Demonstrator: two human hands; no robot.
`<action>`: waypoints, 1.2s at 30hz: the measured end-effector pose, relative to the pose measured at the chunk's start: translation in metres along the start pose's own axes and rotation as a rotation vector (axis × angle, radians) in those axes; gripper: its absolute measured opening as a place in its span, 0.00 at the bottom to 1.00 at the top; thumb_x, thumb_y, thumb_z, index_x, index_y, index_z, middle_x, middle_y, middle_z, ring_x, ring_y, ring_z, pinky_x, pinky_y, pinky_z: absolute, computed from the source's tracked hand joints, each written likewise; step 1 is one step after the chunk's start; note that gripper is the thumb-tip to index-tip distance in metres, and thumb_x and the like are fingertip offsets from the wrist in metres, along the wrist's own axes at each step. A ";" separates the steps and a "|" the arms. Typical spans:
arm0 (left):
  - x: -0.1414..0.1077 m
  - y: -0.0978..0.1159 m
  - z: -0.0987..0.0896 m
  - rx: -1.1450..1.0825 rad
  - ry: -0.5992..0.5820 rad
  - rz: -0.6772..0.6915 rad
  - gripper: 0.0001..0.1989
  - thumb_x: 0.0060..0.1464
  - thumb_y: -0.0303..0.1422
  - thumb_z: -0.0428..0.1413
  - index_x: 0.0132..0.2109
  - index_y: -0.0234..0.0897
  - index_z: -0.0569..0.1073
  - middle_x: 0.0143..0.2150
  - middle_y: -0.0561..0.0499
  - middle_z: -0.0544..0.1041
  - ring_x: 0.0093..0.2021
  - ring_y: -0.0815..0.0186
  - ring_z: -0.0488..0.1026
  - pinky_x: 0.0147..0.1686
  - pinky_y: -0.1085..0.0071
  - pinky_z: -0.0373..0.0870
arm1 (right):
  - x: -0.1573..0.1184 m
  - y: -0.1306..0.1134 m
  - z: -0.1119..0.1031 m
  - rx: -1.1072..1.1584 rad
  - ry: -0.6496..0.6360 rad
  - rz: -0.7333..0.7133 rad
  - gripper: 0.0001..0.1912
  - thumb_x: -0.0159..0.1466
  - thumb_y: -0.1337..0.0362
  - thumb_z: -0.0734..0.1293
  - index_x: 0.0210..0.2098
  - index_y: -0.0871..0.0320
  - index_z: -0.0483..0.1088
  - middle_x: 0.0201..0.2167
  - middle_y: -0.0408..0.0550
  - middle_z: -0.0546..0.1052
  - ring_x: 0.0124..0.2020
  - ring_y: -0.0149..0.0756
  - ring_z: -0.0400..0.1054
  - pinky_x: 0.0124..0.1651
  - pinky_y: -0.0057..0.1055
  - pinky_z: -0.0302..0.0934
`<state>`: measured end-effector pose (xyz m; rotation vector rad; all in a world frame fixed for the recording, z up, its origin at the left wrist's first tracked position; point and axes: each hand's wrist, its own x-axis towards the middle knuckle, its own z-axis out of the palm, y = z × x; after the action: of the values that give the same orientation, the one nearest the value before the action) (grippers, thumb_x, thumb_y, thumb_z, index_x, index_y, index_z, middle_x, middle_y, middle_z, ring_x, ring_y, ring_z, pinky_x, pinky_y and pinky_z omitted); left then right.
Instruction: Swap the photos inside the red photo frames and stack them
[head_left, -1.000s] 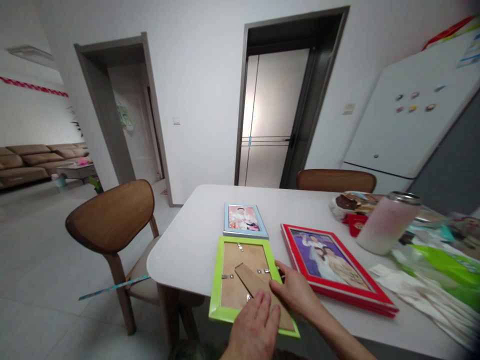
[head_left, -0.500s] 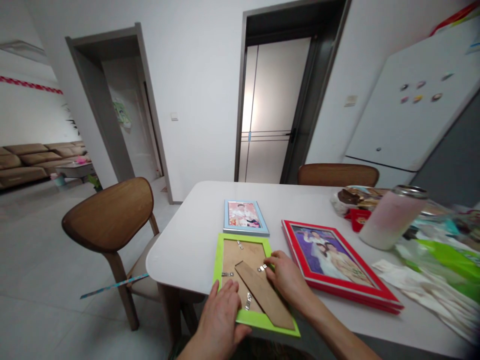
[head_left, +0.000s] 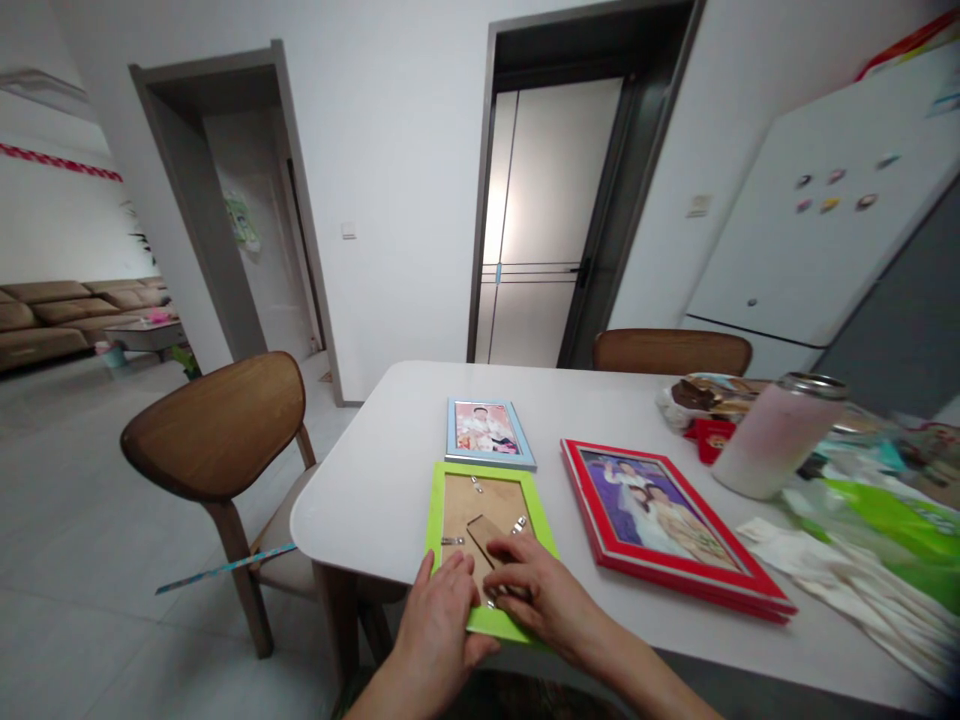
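A lime green picture frame (head_left: 437, 510) lies face down at the table's near edge, its brown backboard (head_left: 459, 492) showing. My left hand (head_left: 442, 610) grips its lower left corner, fingers on top and thumb at the near edge. Curled over the lower part of the backboard, my right hand (head_left: 536, 590) has its fingertips at the bottom metal clip (head_left: 491, 602), which is partly hidden. That hand also covers most of the brown stand (head_left: 480, 528). Other metal clips show at the top (head_left: 476, 484), left (head_left: 453, 541) and right (head_left: 519, 524).
A blue picture frame (head_left: 450, 430) lies beyond the green one. Red picture frames (head_left: 592, 500) are stacked to the right. Farther right are a pink-white bottle (head_left: 780, 440), white gloves (head_left: 847, 580) and a green plastic bag (head_left: 885, 520). A wooden chair (head_left: 217, 425) stands left.
My right hand has moved from the right clip down and left to the bottom clip, now covering the stand. The right clip sits at a different angle. My left hand stays on the corner.
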<state>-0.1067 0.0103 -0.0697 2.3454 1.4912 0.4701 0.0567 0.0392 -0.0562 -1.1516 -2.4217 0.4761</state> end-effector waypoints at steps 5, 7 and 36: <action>-0.001 0.000 0.001 -0.022 0.005 -0.004 0.22 0.36 0.33 0.62 0.42 0.34 0.67 0.53 0.43 0.64 0.55 0.60 0.57 0.57 0.56 0.44 | 0.005 0.001 0.007 -0.042 0.051 0.010 0.07 0.53 0.67 0.62 0.24 0.54 0.73 0.35 0.47 0.69 0.38 0.35 0.61 0.43 0.33 0.53; 0.000 -0.001 0.002 -0.031 0.003 -0.007 0.22 0.37 0.32 0.61 0.42 0.34 0.67 0.53 0.43 0.64 0.55 0.60 0.57 0.57 0.56 0.44 | 0.007 0.001 0.007 -0.027 0.073 0.042 0.07 0.53 0.66 0.62 0.24 0.54 0.73 0.34 0.47 0.69 0.38 0.34 0.61 0.43 0.33 0.53; -0.001 -0.005 0.008 -0.071 0.037 -0.002 0.25 0.33 0.32 0.63 0.42 0.34 0.67 0.52 0.42 0.65 0.54 0.58 0.59 0.56 0.53 0.45 | 0.092 0.053 0.019 -0.286 0.231 0.406 0.15 0.58 0.63 0.55 0.32 0.59 0.72 0.29 0.50 0.68 0.33 0.34 0.60 0.36 0.28 0.49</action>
<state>-0.1076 0.0103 -0.0795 2.2925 1.4681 0.5598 0.0287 0.1406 -0.0774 -1.7319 -2.1034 0.1008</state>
